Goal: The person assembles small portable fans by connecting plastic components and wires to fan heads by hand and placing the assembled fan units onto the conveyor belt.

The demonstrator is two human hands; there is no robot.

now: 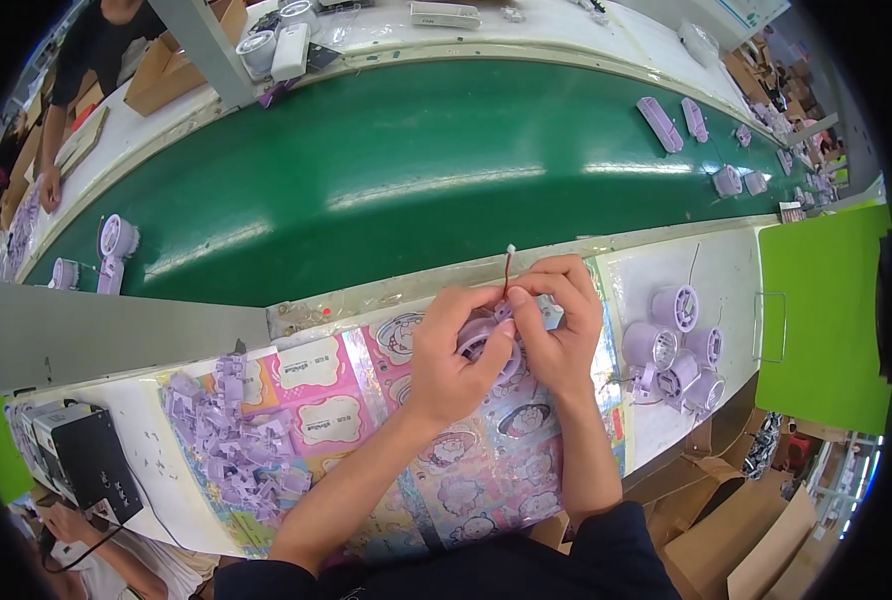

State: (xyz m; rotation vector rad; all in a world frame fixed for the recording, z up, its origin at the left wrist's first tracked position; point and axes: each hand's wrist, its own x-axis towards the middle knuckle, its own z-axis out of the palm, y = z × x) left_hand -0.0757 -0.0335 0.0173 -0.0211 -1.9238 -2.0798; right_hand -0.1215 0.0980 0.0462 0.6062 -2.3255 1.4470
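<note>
Between my two hands is a lilac round plastic housing (473,334), held above the patterned sheets near the front edge of the green belt. My left hand (453,360) is closed around its left side, with the thumb across the ring. My right hand (563,330) pinches at its upper right, thumb and fingertips together close to the left fingertips. A thin dark red wire (508,270) with a small white connector (511,248) sticks up from between the fingers. The fingers hide much of the housing and the wire's lower end.
Left of my arms lies a heap of small lilac plastic parts (241,440). Several round lilac housings (652,345) with wires stand to the right. The green conveyor belt (366,170) carries more lilac parts. A black box-shaped device (76,455) sits far left; other people are at left.
</note>
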